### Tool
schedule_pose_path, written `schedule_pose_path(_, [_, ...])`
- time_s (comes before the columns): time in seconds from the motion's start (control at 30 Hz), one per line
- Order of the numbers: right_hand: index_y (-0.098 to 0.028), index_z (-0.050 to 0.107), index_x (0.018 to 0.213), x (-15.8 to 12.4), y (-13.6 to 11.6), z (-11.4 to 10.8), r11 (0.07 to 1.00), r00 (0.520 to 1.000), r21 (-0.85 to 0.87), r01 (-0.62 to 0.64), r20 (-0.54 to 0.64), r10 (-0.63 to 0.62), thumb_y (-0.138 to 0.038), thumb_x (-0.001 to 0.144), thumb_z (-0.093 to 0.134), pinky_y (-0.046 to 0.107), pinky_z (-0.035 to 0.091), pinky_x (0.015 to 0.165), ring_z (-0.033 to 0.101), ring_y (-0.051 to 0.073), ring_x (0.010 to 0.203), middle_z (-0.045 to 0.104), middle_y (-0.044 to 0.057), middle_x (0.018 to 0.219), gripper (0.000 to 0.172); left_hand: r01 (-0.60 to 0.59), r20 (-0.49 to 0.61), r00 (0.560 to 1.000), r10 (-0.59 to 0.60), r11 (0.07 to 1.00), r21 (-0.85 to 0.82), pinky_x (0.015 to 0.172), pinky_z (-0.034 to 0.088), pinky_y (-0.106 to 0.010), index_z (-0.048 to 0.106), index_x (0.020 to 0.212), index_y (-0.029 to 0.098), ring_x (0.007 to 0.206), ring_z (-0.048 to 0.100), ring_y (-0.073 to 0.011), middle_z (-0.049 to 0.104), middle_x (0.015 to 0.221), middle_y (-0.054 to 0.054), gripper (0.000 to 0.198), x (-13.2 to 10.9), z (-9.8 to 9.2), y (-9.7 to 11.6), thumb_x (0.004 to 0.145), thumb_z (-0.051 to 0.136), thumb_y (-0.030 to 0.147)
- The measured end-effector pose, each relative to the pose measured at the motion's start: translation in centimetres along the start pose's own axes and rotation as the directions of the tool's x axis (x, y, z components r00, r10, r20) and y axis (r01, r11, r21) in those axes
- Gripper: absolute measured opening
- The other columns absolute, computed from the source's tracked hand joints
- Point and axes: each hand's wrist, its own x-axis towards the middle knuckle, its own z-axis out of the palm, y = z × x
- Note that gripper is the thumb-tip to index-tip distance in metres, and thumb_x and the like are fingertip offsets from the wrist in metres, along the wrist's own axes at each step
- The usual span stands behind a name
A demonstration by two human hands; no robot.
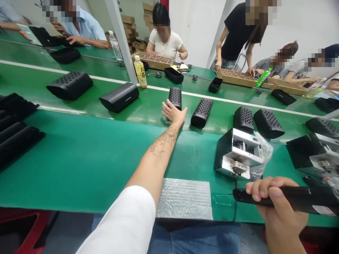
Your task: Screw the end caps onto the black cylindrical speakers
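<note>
My left hand (173,113) is stretched far forward over the green belt, fingers spread. Just beyond it stands a black perforated housing (175,96), partly covered by the fingers; whether they touch it I cannot tell. A second perforated housing (202,113) lies close by on the right. At the lower right, my right hand (278,204) is wrapped round a black electric screwdriver (304,197), held level with its thin bit pointing left. Below the bit's left side is a silvery foam sheet (186,199) on the green table.
Two silver-and-black machines (238,155) stand at the right. More black housings (120,97) sit along the belt (153,106), with several stacked black parts (16,130) at the left. A yellow-labelled bottle (140,72) stands beside a white post (123,42). Co-workers sit and stand opposite with cardboard trays (156,60).
</note>
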Motion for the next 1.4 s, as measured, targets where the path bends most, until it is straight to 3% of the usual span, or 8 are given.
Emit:
schedule_pose_path(0.1, [-0.031,0.089,0.099,-0.5,-0.4,0.8,1.0,1.0,0.002,-0.011,0.009,0.011,-0.036,0.101,0.105,0.041,0.069,0.051,0.066,0.021,0.046,0.07,-0.002,0.063,0.017,0.157,0.079,0.985,-0.151,0.985,-0.075,0.157,0.039,-0.074,0.04,0.192,0.016,0.189,0.052,-0.0542,0.047,0.197,-0.044,0.128,2.5,-2.3,0.6,0.087,0.113,0.024])
schedule_pose_path(0.23, [-0.031,0.088,0.1,-1.8,-1.3,1.8,1.0,0.999,-0.007,0.016,0.034,-0.016,-0.036,0.102,0.103,0.043,0.068,0.052,0.067,0.022,0.046,0.07,-0.003,0.063,0.016,0.157,0.121,0.983,-0.139,0.977,-0.146,0.144,0.06,-0.06,0.049,0.182,0.018,0.167,0.076,-0.0433,0.066,0.182,-0.035,0.105,0.7,-6.9,0.1,0.094,0.106,0.026])
schedule_pose_path(0.4, [-0.031,0.085,0.104,-3.9,-3.6,2.6,0.998,0.99,0.05,0.036,0.136,-0.043,-0.038,0.106,0.102,0.037,0.067,0.055,0.065,0.018,0.044,0.07,-0.006,0.062,0.019,0.009,0.249,0.967,0.048,0.975,-0.221,0.139,0.068,-0.054,0.064,0.165,0.023,0.156,0.083,-0.0401,0.08,0.166,-0.019,0.105,-6.3,-18.5,-6.3,0.073,0.114,0.026])
schedule_pose_path(0.5, [-0.031,0.086,0.107,-5.3,-6.0,3.1,0.993,0.966,0.109,0.037,0.252,-0.063,-0.04,0.109,0.099,0.034,0.062,0.05,0.061,0.017,0.04,0.07,-0.007,0.061,0.016,-0.197,0.493,0.801,0.339,0.927,-0.318,0.128,0.076,-0.063,0.061,0.174,0.023,0.148,0.088,-0.0453,0.082,0.162,-0.02,0.119,-11.5,-26.2,-11.8,0.07,0.114,0.047])
schedule_pose_path(0.63, [-0.032,0.086,0.11,-6.8,-9.2,3.8,0.987,0.924,0.134,0.087,0.359,-0.13,-0.043,0.109,0.099,0.035,0.055,0.044,0.054,0.016,0.033,0.067,-0.008,0.058,0.017,-0.253,0.689,0.568,0.45,0.892,-0.374,0.124,0.08,-0.062,0.063,0.181,0.031,0.141,0.093,-0.0436,0.084,0.164,-0.017,0.118,-18.1,-32.4,-16.4,0.076,0.113,0.051])
schedule_pose_path(0.77, [-0.033,0.087,0.105,-7.5,-9.6,4.6,0.983,0.941,0.094,0.161,0.286,-0.181,-0.044,0.106,0.103,0.035,0.057,0.045,0.055,0.016,0.035,0.069,-0.008,0.059,0.02,-0.318,0.76,0.458,0.461,0.883,-0.344,0.133,0.075,-0.063,0.064,0.181,0.033,0.146,0.09,-0.0435,0.082,0.167,-0.015,0.116,-22.3,-33.6,-16.8,0.075,0.11,0.044])
schedule_pose_path(0.93, [-0.032,0.079,0.094,-7.3,-6.7,5.8,0.979,0.967,0.026,0.202,0.154,-0.203,-0.048,0.1,0.109,0.037,0.063,0.049,0.06,0.018,0.039,0.07,-0.008,0.061,0.035,-0.323,0.768,0.387,0.511,0.855,-0.406,0.133,0.074,-0.057,0.06,0.182,0.031,0.149,0.087,-0.0401,0.081,0.167,-0.014,0.113,-23.5,-33.0,-16.6,0.078,0.104,0.033])
schedule_pose_path(1.4, [-0.03,0.07,0.086,-7.0,-3.1,6.4,0.992,0.977,-0.019,0.123,0.177,-0.118,-0.049,0.097,0.114,0.035,0.065,0.05,0.061,0.015,0.041,0.065,-0.01,0.059,0.049,-0.305,0.783,0.388,0.487,0.869,-0.389,0.14,0.069,-0.054,0.056,0.186,0.033,0.152,0.084,-0.0389,0.076,0.169,-0.011,0.119,-23.5,-32.8,-17.4,0.079,0.107,0.044])
